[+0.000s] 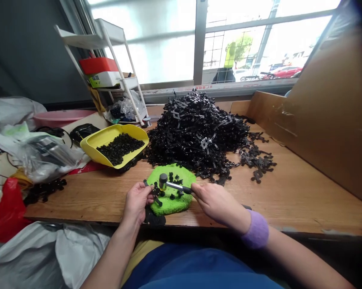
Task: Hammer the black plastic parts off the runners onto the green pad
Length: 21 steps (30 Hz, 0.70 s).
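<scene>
No text can be read in this view. Print is visible on the white-and-green box (104, 79) on the white shelf rack (87, 37), on the clear plastic bag (45, 156) at the left of the desk (289, 200), and in red on the strip along the window sill (217, 88); all of it is too small or blurred to read. The black plastic parts (195, 136) and small mallet (163, 181) show no legible marking.

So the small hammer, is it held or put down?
Held: the right hand grips the handle of the hammer, its head over the green pad.
</scene>
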Each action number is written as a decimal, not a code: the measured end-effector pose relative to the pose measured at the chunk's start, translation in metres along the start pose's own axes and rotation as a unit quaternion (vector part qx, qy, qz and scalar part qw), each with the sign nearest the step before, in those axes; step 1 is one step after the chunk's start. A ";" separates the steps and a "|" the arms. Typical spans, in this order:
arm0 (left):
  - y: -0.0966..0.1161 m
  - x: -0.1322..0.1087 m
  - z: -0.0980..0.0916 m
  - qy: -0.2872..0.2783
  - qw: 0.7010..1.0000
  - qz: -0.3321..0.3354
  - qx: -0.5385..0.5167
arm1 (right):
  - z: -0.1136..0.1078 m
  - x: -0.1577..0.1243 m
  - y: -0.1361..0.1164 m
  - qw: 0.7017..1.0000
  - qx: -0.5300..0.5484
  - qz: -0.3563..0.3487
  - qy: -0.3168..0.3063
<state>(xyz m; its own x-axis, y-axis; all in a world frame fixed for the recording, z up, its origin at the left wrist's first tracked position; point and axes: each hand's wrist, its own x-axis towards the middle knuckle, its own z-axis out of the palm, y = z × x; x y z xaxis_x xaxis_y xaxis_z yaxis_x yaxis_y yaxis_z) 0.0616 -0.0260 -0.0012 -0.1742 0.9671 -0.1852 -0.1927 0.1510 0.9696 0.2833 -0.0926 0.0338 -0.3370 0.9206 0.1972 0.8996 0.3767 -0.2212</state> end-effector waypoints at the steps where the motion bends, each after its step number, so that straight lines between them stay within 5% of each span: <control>1: 0.000 0.000 -0.002 -0.008 1.000 -0.009 -0.007 | -0.001 -0.002 0.002 0.999 0.040 0.004 0.011; 6: -0.001 -0.010 -0.010 -0.069 0.996 -0.042 -0.039 | -0.008 -0.029 0.017 0.972 0.232 0.028 0.039; 12: 0.000 -0.025 -0.008 -0.095 0.993 -0.056 -0.030 | -0.004 -0.059 0.027 0.956 0.286 0.058 0.034; 21: 0.007 -0.028 0.005 -0.175 0.981 -0.073 0.047 | 0.001 -0.065 0.030 0.953 0.295 0.057 0.033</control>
<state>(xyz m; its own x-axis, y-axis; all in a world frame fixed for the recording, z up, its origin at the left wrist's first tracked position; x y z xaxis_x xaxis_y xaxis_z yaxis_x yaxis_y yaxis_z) 0.0698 -0.0509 0.0111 0.1944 0.9420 -0.2734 -0.0988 0.2961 0.9500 0.3321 -0.1409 0.0130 -0.2113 0.9577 0.1952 0.6102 0.2853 -0.7391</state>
